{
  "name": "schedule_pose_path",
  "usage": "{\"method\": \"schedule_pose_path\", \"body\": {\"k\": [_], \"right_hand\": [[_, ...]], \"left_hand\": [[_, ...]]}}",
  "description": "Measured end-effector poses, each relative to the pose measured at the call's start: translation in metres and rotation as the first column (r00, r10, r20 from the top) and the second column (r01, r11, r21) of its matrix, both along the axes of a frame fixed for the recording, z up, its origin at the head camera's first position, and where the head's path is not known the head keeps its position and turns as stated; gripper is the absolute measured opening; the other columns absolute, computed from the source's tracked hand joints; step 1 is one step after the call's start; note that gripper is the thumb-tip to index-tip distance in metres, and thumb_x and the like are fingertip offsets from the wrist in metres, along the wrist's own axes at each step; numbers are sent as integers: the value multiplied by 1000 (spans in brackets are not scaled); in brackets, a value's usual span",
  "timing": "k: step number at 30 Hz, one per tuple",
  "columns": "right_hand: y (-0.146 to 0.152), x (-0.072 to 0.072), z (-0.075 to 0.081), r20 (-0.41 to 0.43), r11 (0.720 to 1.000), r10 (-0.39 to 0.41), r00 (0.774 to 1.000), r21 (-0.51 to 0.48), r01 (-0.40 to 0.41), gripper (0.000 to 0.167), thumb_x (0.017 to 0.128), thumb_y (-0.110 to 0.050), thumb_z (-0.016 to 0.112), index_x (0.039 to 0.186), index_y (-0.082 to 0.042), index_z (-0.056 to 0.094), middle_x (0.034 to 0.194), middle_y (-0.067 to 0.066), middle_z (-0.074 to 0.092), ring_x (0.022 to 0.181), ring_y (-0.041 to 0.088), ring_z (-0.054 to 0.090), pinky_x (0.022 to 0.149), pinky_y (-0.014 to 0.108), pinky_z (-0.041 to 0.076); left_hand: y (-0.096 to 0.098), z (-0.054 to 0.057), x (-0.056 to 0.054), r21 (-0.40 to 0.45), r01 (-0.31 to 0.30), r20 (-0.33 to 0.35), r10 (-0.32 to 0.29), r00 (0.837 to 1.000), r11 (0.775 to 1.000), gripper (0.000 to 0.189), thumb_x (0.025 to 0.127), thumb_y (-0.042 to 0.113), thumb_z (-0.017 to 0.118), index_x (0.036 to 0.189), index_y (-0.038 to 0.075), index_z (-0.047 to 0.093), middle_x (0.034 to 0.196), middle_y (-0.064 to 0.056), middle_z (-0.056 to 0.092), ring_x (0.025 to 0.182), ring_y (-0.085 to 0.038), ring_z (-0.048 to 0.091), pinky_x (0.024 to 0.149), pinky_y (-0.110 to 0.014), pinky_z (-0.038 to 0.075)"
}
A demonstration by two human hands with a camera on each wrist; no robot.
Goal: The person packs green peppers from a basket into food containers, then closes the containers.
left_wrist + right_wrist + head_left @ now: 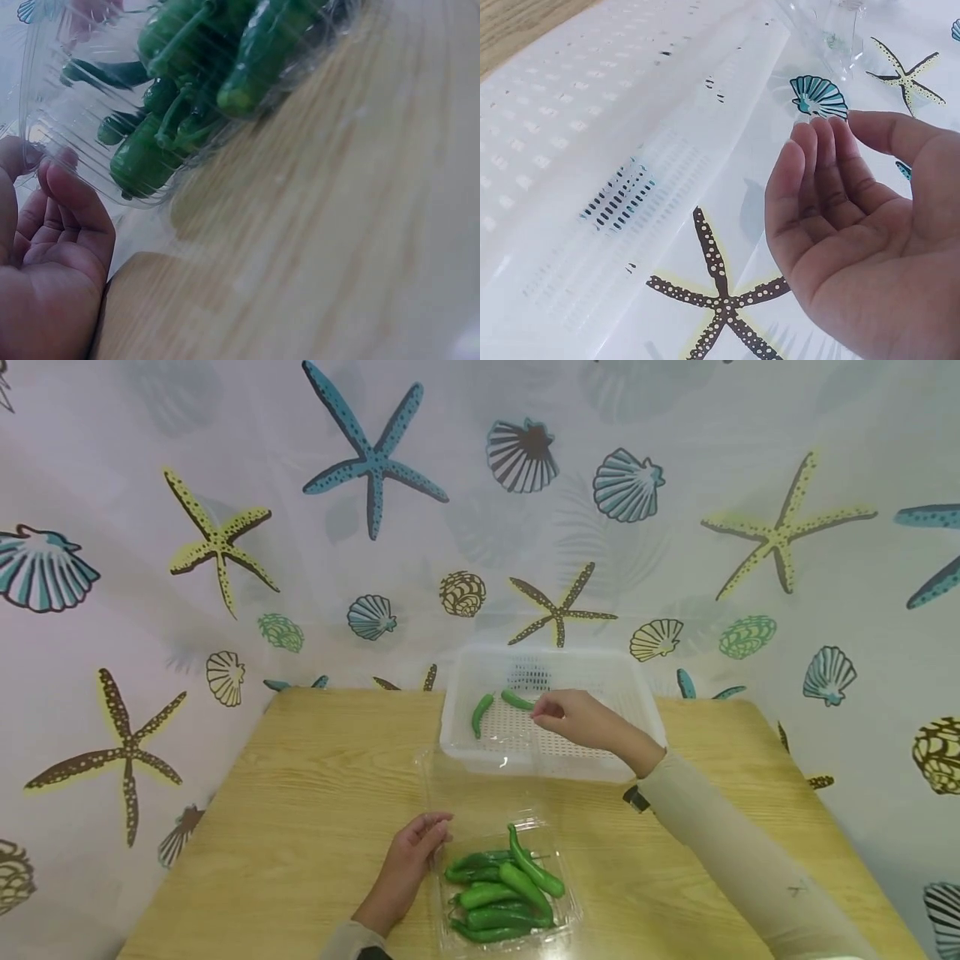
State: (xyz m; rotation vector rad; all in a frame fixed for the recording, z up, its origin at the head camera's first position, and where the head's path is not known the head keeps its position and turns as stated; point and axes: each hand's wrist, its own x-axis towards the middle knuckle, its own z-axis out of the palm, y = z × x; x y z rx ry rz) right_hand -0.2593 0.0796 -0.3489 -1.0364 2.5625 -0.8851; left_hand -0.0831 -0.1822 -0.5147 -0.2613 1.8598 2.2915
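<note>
My left hand [408,864] pinches the edge of a clear plastic clamshell box [573,914], thumb and forefinger at its rim in the left wrist view. Several green chili peppers [517,893] lie heaped inside the box, and its clear lid [480,793] is folded back toward the basket. Over the white plastic basket [652,710] hovers my right hand [573,718], fingers loosely bent. The right wrist view shows nothing between its fingertips [821,127]. One green pepper [516,700] lies in the basket close by these fingers, and another pepper [482,716] lies left of it.
Both containers stand on a wood-grain table [322,777], the basket at its back edge and the box near the front. A white cloth [480,527] printed with starfish and shells hangs behind and along both sides.
</note>
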Motion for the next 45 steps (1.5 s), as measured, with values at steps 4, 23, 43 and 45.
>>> {"method": "schedule_pose_path", "body": {"k": [4,23,43,45], "right_hand": [[-10,-17,7,40,999,-22,999,34,21,17,94,-21,55,103,-8,63,95,2,63,87,17,58,77,36,48],[-40,-72,-18,8,985,-83,997,152,81,24,92,-13,50,109,1,60,107,14,61,103,28,55,88,42,43],[-57,-105,-46,-36,960,-164,986,224,168,24,93,-13,47,109,-1,60,108,13,60,103,28,54,89,42,42],[-59,-107,-51,-39,954,-164,986,246,169,24,93,-15,47,108,-1,60,108,13,60,103,27,54,89,41,42]], "left_hand": [[-2,8,0,7,9,0,-9,1000,1000,47,93,32,57,125,-1,51,102,-13,58,81,-14,50,61,-20,41],[-2,-2,2,-8,-11,-22,11,1000,1000,51,90,38,59,123,-1,52,95,-7,58,78,-12,49,61,-20,40],[-2,-7,-2,9,13,-6,-13,1000,1000,46,92,34,57,125,1,51,97,-6,58,87,-14,52,67,-20,43],[-2,-7,-3,7,12,-3,-12,1000,1000,46,93,34,57,125,1,52,98,-6,58,87,-14,52,66,-20,43]]}}
